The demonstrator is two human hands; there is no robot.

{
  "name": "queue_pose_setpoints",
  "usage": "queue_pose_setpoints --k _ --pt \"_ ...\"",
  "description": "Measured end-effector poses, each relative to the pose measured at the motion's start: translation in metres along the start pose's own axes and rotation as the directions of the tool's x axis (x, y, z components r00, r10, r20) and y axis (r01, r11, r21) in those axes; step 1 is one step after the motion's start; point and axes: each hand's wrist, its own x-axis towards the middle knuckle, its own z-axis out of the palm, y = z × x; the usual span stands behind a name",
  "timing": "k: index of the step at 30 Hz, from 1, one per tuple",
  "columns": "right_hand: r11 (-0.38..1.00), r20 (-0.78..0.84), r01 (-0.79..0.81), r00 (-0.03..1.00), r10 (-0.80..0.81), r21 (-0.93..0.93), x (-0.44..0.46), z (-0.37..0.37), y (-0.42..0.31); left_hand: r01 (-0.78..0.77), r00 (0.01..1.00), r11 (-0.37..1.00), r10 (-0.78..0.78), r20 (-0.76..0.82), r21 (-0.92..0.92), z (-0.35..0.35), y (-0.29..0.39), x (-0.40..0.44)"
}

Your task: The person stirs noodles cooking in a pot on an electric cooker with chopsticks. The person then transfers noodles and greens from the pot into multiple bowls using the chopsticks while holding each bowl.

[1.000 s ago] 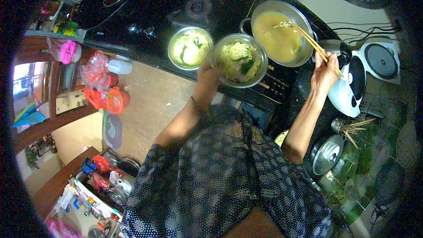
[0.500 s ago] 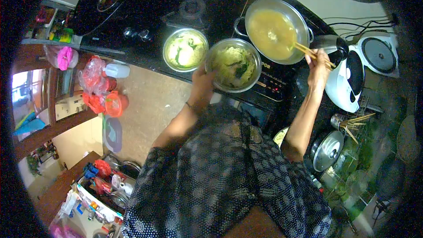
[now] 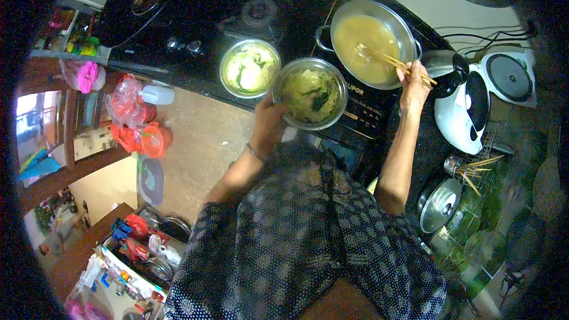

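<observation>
My left hand (image 3: 269,120) grips the rim of a metal bowl (image 3: 312,93) that holds pale noodles and dark green leaves in liquid. With my right hand (image 3: 414,83) I hold a pair of chopsticks (image 3: 388,60), closed in my fingers. Their tips reach into the yellowish broth of a large two-handled metal pot (image 3: 409,35), at a small pale clump (image 3: 361,49). The held bowl is just in front of the pot, to its left. Beside it, a second metal bowl (image 3: 224,83) with pale food and green leaves rests on the black counter.
The pot stands on an induction cooker (image 3: 360,120). A kettle (image 3: 440,63), a white appliance with its lid raised (image 3: 451,120), a lidded pan (image 3: 441,204) and a holder of chopsticks (image 3: 453,165) line the right side. A gas burner (image 3: 259,12) lies behind the bowls.
My right hand has moved left, bringing the chopstick tips from the pot's right side to the pale clump near its middle. The held bowl has shifted slightly left and down.
</observation>
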Motion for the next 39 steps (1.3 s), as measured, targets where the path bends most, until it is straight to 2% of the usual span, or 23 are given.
queue_pose_setpoints --k 4,6,11,13,17,19,23,26,29,30,32,34,35,37,38,39 --pt "0.981 -0.021 0.003 1.000 0.001 0.196 0.002 0.001 -0.015 -0.018 0.999 0.998 0.016 -0.029 -0.060 0.001 0.002 0.003" --pt "0.955 0.011 0.001 1.000 -0.005 0.295 0.001 0.000 -0.025 0.001 1.000 1.000 -0.001 -0.013 -0.017 0.003 0.008 0.002" --pt "0.925 0.022 0.016 0.999 -0.026 0.381 -0.003 -0.007 -0.047 -0.018 1.000 0.998 0.018 0.005 0.057 0.004 0.003 0.017" --pt "0.916 0.009 0.035 0.999 -0.042 0.399 -0.009 -0.001 -0.061 -0.017 0.999 0.997 0.021 -0.043 0.080 0.011 0.008 0.016" --pt "0.936 -0.020 0.057 0.998 -0.054 0.346 -0.005 -0.003 -0.054 -0.029 0.999 0.998 0.028 0.018 0.054 0.015 0.010 0.019" --pt "0.978 0.009 0.045 0.999 -0.047 0.206 0.000 -0.009 -0.036 -0.062 0.998 0.998 0.061 0.025 0.025 0.017 0.007 0.022" --pt "0.990 0.074 -0.115 0.991 0.109 0.081 -0.004 -0.003 0.004 -0.028 0.998 0.994 0.034 -0.051 0.104 0.002 -0.005 0.028" --pt "0.991 0.089 -0.130 0.988 0.129 0.005 -0.007 0.005 0.024 -0.034 0.999 0.996 0.037 -0.033 0.084 -0.010 -0.011 0.028" --pt "0.998 0.067 -0.057 0.996 0.055 0.036 -0.005 0.005 0.037 -0.064 0.996 0.996 0.068 -0.056 0.064 -0.013 -0.015 0.026" --pt "0.997 0.011 -0.040 0.999 0.039 0.061 -0.005 0.009 0.037 -0.115 0.993 0.986 0.118 -0.018 0.120 -0.011 -0.013 0.023" --pt "0.996 0.008 -0.035 0.999 0.034 0.078 -0.006 0.009 0.034 -0.170 0.985 0.971 0.168 0.021 0.171 -0.007 -0.008 0.018" --pt "0.989 0.002 -0.057 0.998 0.057 0.136 -0.004 0.005 0.029 0.028 0.999 1.000 -0.028 -0.027 0.011 -0.006 -0.005 0.015" --pt "0.989 0.004 -0.057 0.998 0.057 0.135 -0.004 0.002 0.026 0.027 0.999 1.000 -0.026 -0.028 0.009 -0.006 -0.005 0.015" --pt "0.965 0.024 -0.047 0.999 0.042 0.257 -0.006 0.003 0.015 -0.007 1.000 0.999 0.008 -0.013 0.031 -0.004 -0.005 0.017" --pt "0.958 -0.033 -0.066 0.996 0.078 0.281 -0.007 0.003 0.009 -0.008 1.000 1.000 0.009 -0.013 0.030 -0.003 -0.005 0.018" --pt "0.945 -0.008 -0.083 0.996 0.090 0.318 -0.008 0.001 0.003 -0.017 1.000 0.999 0.017 -0.012 0.030 -0.002 -0.006 0.018"
